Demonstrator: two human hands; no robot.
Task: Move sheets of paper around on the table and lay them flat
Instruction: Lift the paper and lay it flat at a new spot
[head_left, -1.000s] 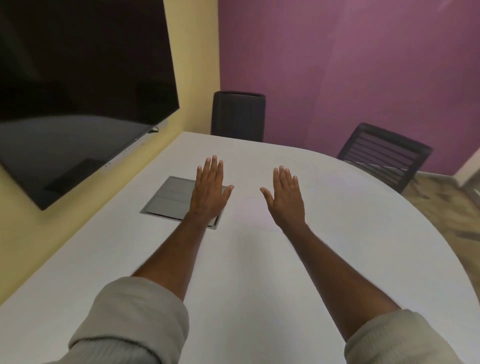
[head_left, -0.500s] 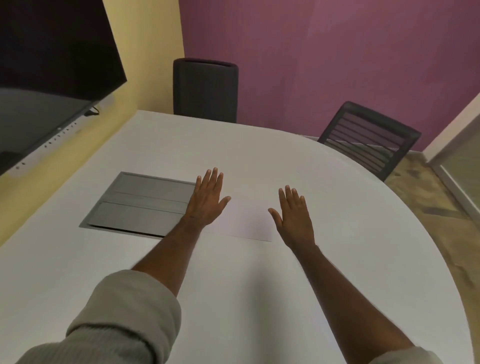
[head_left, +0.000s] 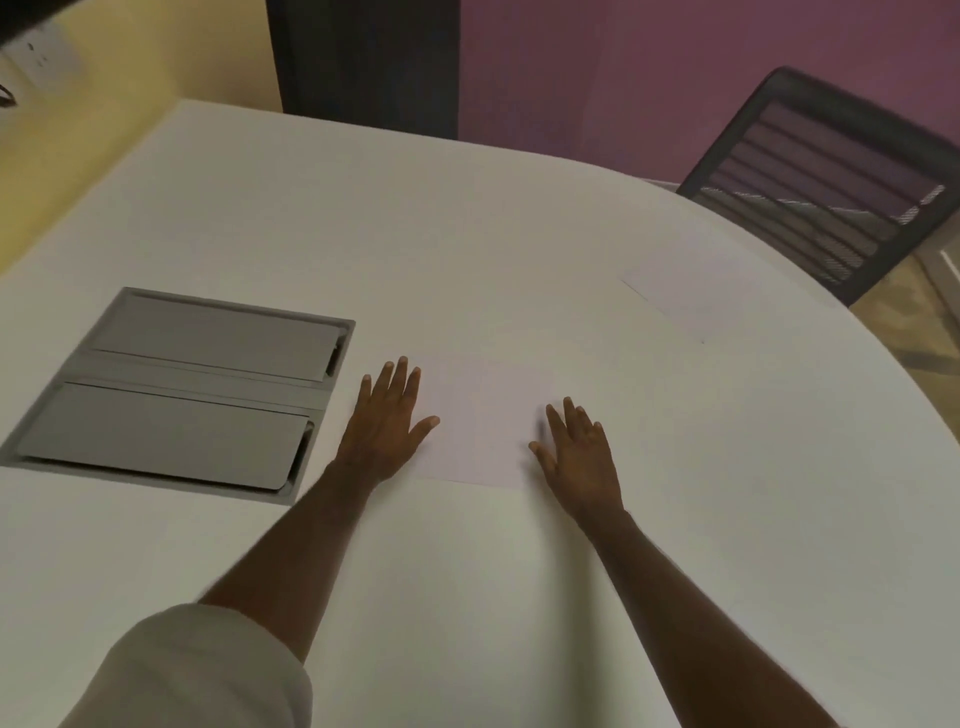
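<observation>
A pale sheet of paper (head_left: 483, 421) lies flat on the white table (head_left: 467, 234) in front of me. My left hand (head_left: 387, 421) rests palm down on the sheet's left edge, fingers spread. My right hand (head_left: 579, 454) presses palm down on its right edge, fingers apart. Neither hand grips anything. A second pale sheet (head_left: 691, 296) lies flat farther away to the right, near the table's curved edge, and is hard to tell from the tabletop.
A grey cable hatch (head_left: 176, 389) with two lids is set into the table left of my left hand. A dark chair (head_left: 363, 62) stands at the far side, a slatted chair (head_left: 826, 176) at the right. Yellow wall at left.
The view has dropped and swung right, so the wall screen has left the frame. Both hands have slid toward me with the sheet under them, now right of the hatch.
</observation>
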